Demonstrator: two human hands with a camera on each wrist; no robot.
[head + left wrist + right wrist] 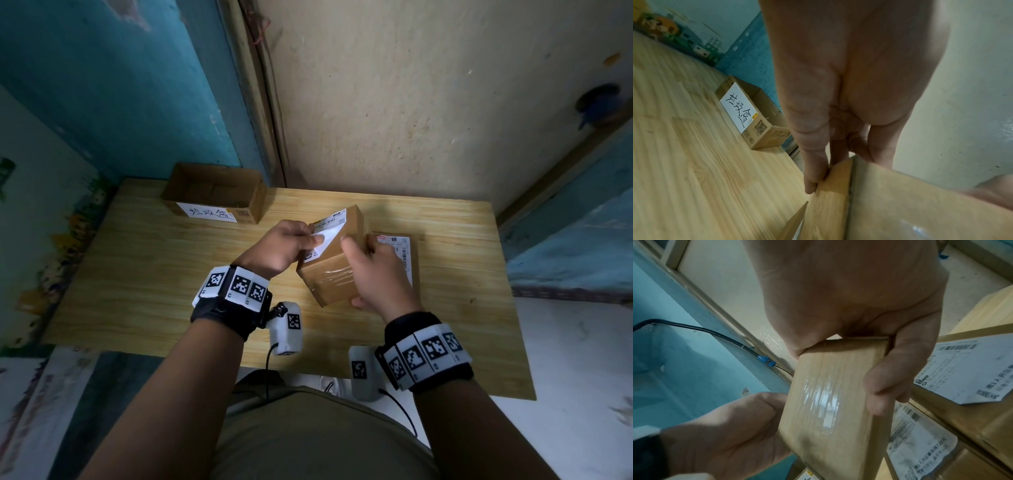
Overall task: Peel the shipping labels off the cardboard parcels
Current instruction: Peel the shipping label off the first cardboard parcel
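A small brown cardboard parcel (337, 277) is held tilted above the wooden table (144, 274). My right hand (363, 270) grips its right side, the thumb (890, 378) lying over a taped face (824, 395). A white shipping label (329, 226) sits on the parcel's upper face, its near corner lifted to show the blank underside. My left hand (313, 236) pinches that lifted corner. In the left wrist view its fingers (813, 175) reach down along the parcel's edge (838, 186); the label is hidden there.
A second, flatter parcel (407, 253) carrying its own printed label (962, 369) lies on the table behind my right hand, with another labelled box (920, 443) beside it. An open cardboard box (214, 192) with a handwritten white sheet stands at the back left. Walls close off the back.
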